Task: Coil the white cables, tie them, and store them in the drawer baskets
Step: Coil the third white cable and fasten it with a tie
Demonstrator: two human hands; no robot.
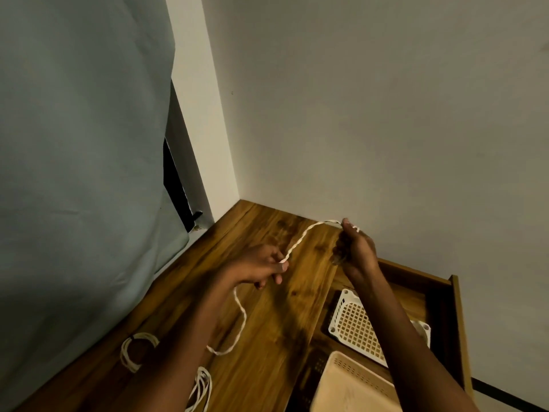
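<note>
White twisted cable (300,239) stretched in the air above the wooden tabletop (273,316), between two hands. Left hand (261,267) over the middle of the tabletop, fingers curled, pinching the cable between thumb and forefinger. Right hand (355,248) nearer the wall (371,114), raised, fingers curled round the cable's far end. From the left hand, slack drooping toward the tabletop's near side in a loose loop. Coiled white cable (138,350), bound with a dark tie, lying on the tabletop near its left edge. Another bundle of white cable (202,388) at the tabletop's near edge, partly hidden by the left forearm. Right of the tabletop, open drawer (454,316), holding a white perforated basket (356,325) and, nearer, a beige basket (350,382). Left of the tabletop, grey-green curtain (80,144) hanging down past its edge.
</note>
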